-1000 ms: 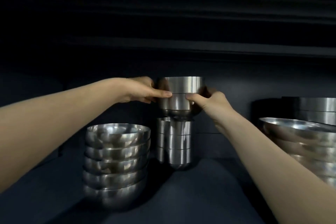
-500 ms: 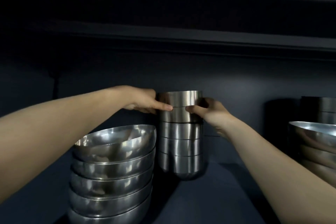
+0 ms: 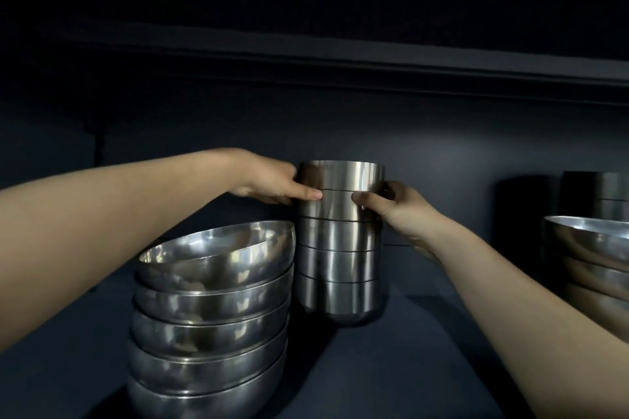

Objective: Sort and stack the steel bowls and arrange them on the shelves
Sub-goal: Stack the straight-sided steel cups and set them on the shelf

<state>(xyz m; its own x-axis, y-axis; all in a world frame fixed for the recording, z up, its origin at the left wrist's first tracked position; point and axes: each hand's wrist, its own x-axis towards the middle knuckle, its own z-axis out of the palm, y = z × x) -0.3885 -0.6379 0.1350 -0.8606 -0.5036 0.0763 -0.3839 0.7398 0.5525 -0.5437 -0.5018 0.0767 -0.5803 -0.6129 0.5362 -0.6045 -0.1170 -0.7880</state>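
A dark shelf (image 3: 425, 350) holds all the steel bowls, and another dark shelf (image 3: 340, 61) runs above it.

The biggest pile is the stack of wide bowls (image 3: 211, 309) at the left front. Five bowls show in it, each sitting inside the one below. The top one sits tilted, with its right edge higher. The bottom one is cut off by the edge of the picture.

Just beside it, to the right and a little further back, stands the tall stack of small bowls (image 3: 340, 248). It has five bowls with straight sides, one inside the next, and it stands upright on the lower shelf.

At the far right is another stack of wide bowls (image 3: 592, 265). About three show, and the rest is cut off. Behind it is a dark stack of straight bowls (image 3: 599, 194) with two showing.

The left hand (image 3: 272, 180) and the right hand (image 3: 398, 211) hold the top of the tall stack, one on each side. Both thumbs press on the front, close to the line between the top bowl and the second bowl. The other fingers curl round the back and are hidden.
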